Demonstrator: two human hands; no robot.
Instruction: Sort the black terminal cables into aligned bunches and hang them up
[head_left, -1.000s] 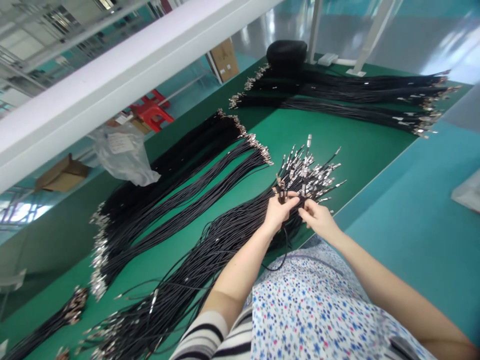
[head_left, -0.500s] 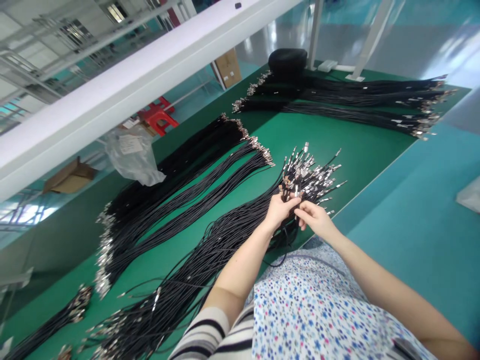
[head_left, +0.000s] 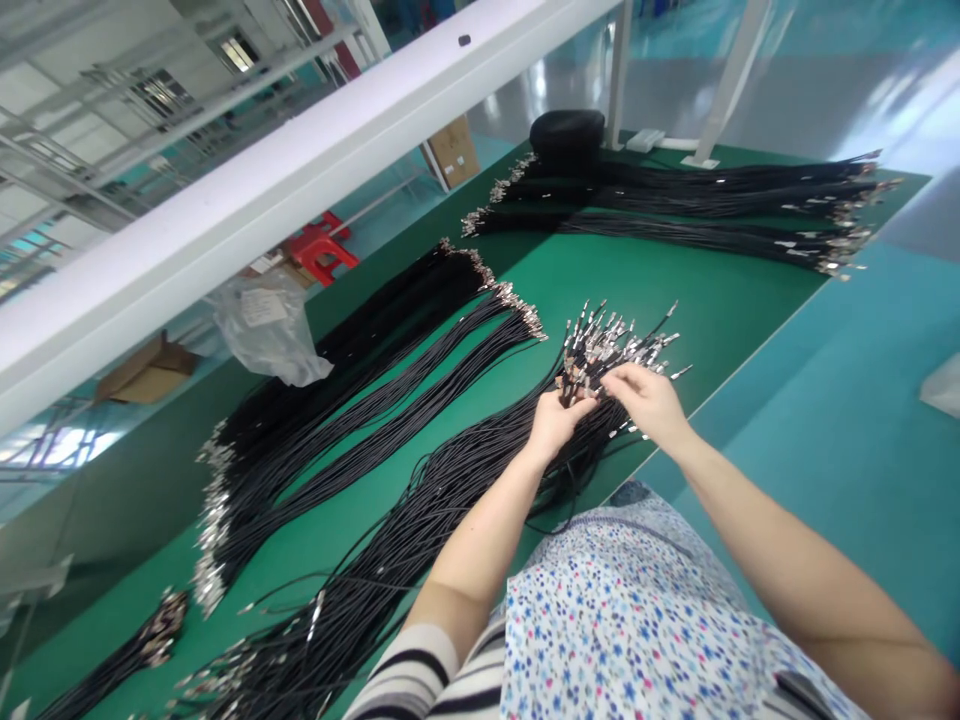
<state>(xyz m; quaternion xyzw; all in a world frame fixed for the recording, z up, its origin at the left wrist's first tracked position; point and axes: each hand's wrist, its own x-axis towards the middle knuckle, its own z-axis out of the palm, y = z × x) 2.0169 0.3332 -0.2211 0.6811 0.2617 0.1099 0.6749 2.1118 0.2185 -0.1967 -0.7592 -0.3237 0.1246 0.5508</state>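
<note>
1. Left hand point(head_left: 553, 422): fingers curled shut round a small clutch of metal connector ends point(head_left: 600, 345), held just above the mat.
2. Right hand point(head_left: 649, 398): palm down, fingers laid over the same fanned tips and touching them. Whether it pinches one is hidden under the knuckles, so cannot tell.
3. Cable bundle point(head_left: 420, 505): black leads trail from the hands toward lower left. They lie loose, with stray loops at the table's near edge.
4. Green table mat point(head_left: 697, 290): the fanned tips sit close to its near edge.
5. Neighbours: the sorted bundles point(head_left: 360, 400) lie just left, roughly parallel. The far bundles point(head_left: 712, 200) cross the table's end beside a black round case point(head_left: 566, 130). A clear plastic bag point(head_left: 266, 325) sits at the back edge.
6. Risks, as judged:
   - Leads are crossed and looped, so drawing one out could drag others and snarl the pile.
   - Tips near the edge could slide off if nudged.
   - Pressing on the splayed tips could bend them.
   - Strays could stray into the bundle next door.
</note>
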